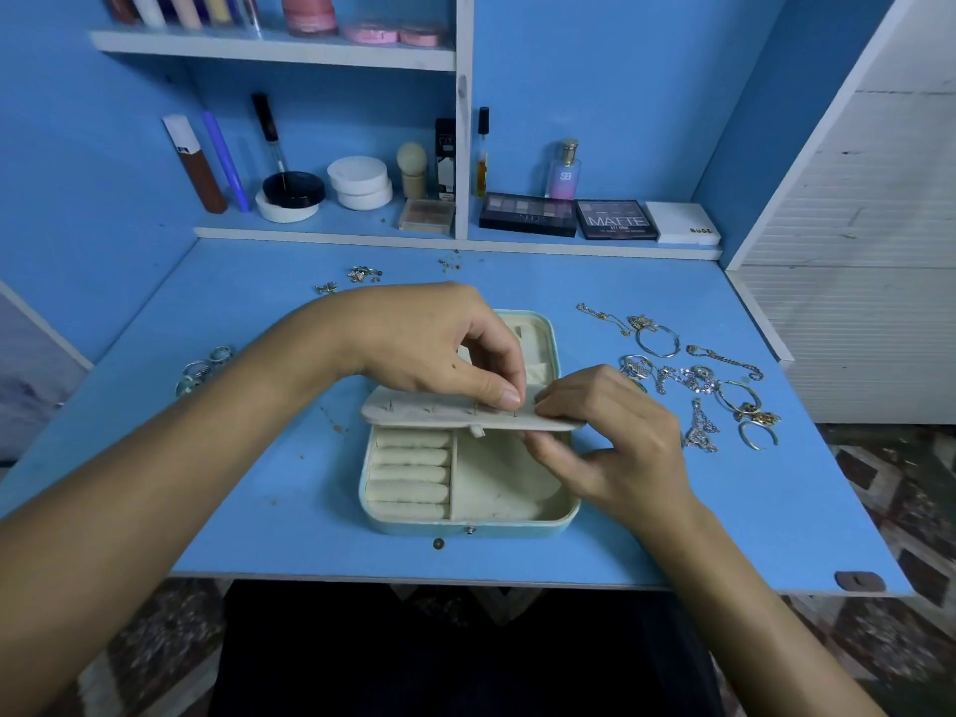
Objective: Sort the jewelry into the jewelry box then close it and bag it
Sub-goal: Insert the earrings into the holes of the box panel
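The open jewelry box (468, 514) is sitting mid-tabletop (724, 509). The left hand (429, 344) is pinching at the cream earring panel (465, 414) with curled fingers (509, 395). The right hand (615, 437) is gripping the panel's right end, thumb above. Necklaces and bracelets (698, 380) are lying right of the box, rings (204, 370) left.

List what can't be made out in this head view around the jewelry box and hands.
- Head view: whatever the left hand and right hand pinch at the earring panel; fingertips cover it.
- Jewelry box lid interior, mostly behind the left hand.
- Small pieces at the desk's back: too small.
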Motion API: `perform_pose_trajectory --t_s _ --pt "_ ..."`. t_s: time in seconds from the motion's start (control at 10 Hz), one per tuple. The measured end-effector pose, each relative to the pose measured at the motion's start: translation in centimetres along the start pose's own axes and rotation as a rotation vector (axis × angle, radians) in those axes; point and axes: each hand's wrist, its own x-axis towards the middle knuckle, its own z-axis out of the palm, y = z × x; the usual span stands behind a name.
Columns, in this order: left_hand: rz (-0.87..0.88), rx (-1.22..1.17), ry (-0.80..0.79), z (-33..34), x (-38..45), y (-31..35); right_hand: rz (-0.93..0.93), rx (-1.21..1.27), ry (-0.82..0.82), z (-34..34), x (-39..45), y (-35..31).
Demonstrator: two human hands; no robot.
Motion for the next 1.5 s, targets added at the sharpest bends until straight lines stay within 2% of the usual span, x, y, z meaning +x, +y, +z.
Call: perform_pose_trajectory --t_s 1.5 --pt "-0.123 0.138 -0.076 -0.4 0.9 2.1 -0.016 0.013 -0.008 -0.1 0.1 -0.1"
